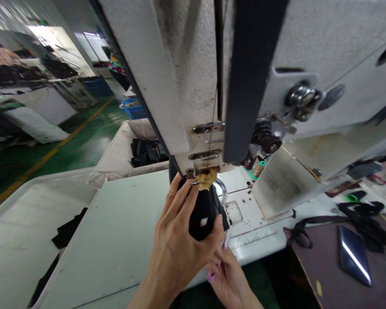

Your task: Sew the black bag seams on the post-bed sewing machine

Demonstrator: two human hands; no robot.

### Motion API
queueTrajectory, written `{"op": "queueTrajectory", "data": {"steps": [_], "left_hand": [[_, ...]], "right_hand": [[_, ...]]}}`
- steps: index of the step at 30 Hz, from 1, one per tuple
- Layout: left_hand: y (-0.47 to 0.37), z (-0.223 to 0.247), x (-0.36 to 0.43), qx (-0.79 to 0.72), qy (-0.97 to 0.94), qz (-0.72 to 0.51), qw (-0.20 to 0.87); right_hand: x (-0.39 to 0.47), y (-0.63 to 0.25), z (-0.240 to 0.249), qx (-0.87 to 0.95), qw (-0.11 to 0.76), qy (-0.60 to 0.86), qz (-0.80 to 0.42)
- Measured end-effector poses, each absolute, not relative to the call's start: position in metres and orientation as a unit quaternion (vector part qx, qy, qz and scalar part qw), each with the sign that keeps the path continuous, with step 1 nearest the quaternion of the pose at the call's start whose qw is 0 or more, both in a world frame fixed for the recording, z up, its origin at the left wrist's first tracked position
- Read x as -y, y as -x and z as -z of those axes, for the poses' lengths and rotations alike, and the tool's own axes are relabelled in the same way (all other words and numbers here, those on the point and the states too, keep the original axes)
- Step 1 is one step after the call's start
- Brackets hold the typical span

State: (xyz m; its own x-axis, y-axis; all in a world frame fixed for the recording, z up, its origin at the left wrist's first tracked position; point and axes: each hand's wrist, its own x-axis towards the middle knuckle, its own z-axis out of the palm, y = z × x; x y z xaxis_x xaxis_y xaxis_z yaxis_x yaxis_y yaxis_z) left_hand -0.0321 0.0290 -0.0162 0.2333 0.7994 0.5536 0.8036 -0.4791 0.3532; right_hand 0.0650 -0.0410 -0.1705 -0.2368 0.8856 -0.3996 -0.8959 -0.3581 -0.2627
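Note:
A black fabric piece [201,219] with a hole in it lies under the head of a white sewing machine [193,86]. My left hand [182,231] curves around this piece, its fingers reaching up beside the needle area and its thumb at the near edge. A worn yellowish pad [207,179] hangs by the needle, partly covering it. Below and to the right, my right hand [230,277] is closed on a small pink tool [212,274]. Its loop and pale tip look like thread snips, but most of it is hidden by the fingers.
The pale green machine table [125,223] extends left. Beyond it a cloth-lined bin [116,150] holds black pieces. Thread spools [259,168] stand behind the tension knobs. At right, a dark phone [354,255] lies near black straps [321,219].

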Motion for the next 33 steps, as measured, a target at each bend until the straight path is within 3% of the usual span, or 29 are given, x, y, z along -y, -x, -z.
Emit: {"op": "queueTrajectory", "data": {"steps": [5, 8, 11, 14, 25, 33], "left_hand": [[0.036, 0.015, -0.031, 0.500, 0.790, 0.355, -0.020], [0.034, 0.014, -0.030, 0.500, 0.788, 0.358, -0.026], [0.033, 0.014, -0.030, 0.502, 0.784, 0.365, -0.018], [0.033, 0.015, -0.031, 0.498, 0.785, 0.370, -0.013], [0.033, 0.015, -0.030, 0.493, 0.790, 0.364, -0.010], [0.032, 0.014, -0.030, 0.493, 0.790, 0.365, -0.015]], "right_hand": [[0.075, -0.129, 0.159, 0.190, 0.395, 0.357, -0.825], [0.057, -0.172, 0.115, 0.407, 0.339, 0.519, -0.671], [0.022, -0.191, 0.065, 0.580, 0.354, 0.601, -0.421], [-0.010, -0.185, 0.031, 0.658, 0.339, 0.593, -0.318], [-0.034, -0.156, 0.021, 0.711, 0.439, 0.496, -0.236], [-0.035, -0.154, 0.008, 0.713, 0.409, 0.510, -0.253]]}}
